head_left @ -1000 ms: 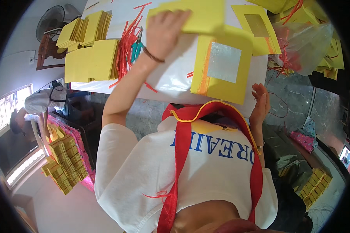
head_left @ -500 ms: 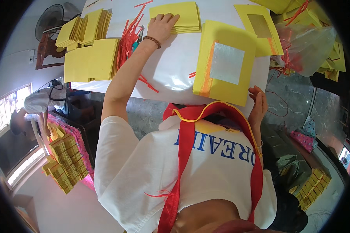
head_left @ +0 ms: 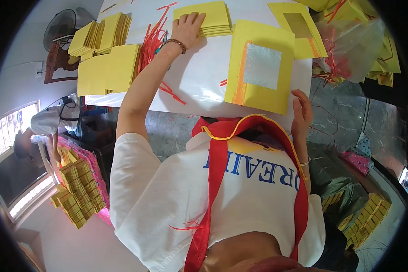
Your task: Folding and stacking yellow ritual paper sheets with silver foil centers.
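My left hand (head_left: 188, 30) rests on the near left part of a stack of yellow paper sheets (head_left: 214, 17), its fingers laid over the top sheet and its thumb hidden. My right hand (head_left: 302, 113) is held beside the table's near edge, fingers loosely stretched, with nothing in it. Closest to that hand lies a large yellow sheet (head_left: 283, 72) bearing a silver square (head_left: 263, 67) and an orange strip. Left of my left wrist is a bundle of red ties (head_left: 150, 50), with a teal-handled tool (head_left: 158, 49) partly hidden by my forearm.
More yellow stacks (head_left: 108, 68) stand at the table's left. Another yellow sheet (head_left: 297, 25) and a clear plastic bag (head_left: 360, 50) lie at the far right. A person (head_left: 54, 119) bends over bundled yellow stacks (head_left: 81, 188) at left. Other bundles (head_left: 369, 220) sit at lower right.
The whole view has shifted slightly. My left hand stays on the stack, and the fingers of my right hand have risen a little beside the large sheet.
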`<state>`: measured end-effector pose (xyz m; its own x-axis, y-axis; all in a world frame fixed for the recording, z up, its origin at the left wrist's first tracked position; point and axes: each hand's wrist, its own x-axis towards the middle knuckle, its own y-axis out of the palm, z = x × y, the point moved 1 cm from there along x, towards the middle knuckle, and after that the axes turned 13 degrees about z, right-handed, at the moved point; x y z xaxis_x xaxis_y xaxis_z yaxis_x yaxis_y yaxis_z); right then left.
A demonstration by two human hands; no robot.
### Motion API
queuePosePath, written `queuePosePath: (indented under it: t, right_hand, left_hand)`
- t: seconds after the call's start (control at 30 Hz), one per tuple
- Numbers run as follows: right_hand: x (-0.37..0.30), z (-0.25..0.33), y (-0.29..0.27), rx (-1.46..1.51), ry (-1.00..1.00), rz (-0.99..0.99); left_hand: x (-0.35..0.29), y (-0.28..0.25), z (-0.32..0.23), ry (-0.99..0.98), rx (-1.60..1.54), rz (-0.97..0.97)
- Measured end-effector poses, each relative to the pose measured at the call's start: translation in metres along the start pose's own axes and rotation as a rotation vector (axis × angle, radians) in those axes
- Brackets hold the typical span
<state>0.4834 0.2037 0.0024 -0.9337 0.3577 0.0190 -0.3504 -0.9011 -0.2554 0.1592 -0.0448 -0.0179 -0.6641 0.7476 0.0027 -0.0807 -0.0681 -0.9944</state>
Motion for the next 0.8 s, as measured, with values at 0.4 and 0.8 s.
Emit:
queuePosePath:
  t: [0.4,0.8]
  right_hand:
    - [0.020,0.002,0.004,-0.270,-0.193,0.142]
    - [0.013,-0.006,0.011,0.060,-0.045,0.158]
  left_hand:
    - [-0.050,-0.069,-0.078,0.331,-0.536,-0.141]
    - [-0.098,-0.085,-0.127,0.574,-0.684,0.096]
